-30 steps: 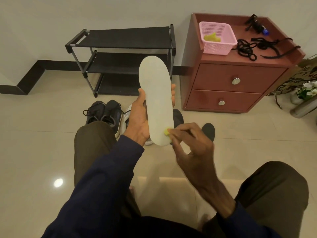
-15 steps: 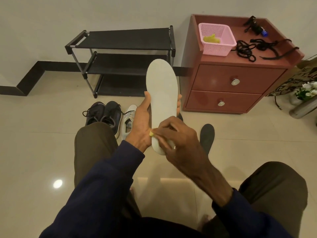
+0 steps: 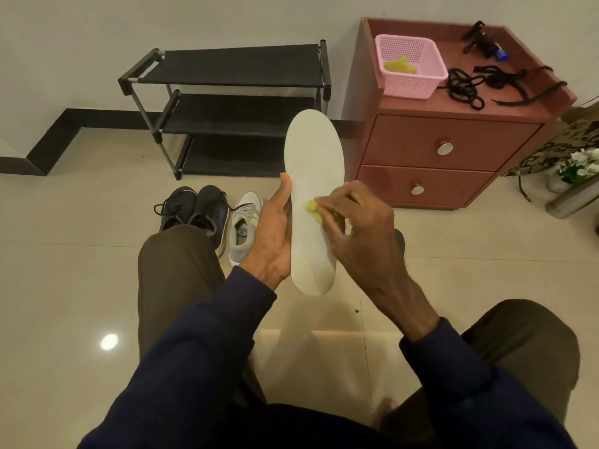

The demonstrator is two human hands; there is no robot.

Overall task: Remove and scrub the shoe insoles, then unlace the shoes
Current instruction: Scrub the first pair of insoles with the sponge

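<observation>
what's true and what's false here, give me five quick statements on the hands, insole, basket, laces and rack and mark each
1. The left hand holds the white insole by its edge, off the floor. True.
2. The right hand presses a yellow scrubber against the insole. True.
3. The pink basket sits on the floor beside the shoes. False: it stands on top of the red cabinet.
4. Black laces lie loose on the cabinet top. True.
5. The black rack is full of shoes. False: no shoes show on its shelves. The dark shoes and the grey shoe are on the floor in front of it.
</observation>
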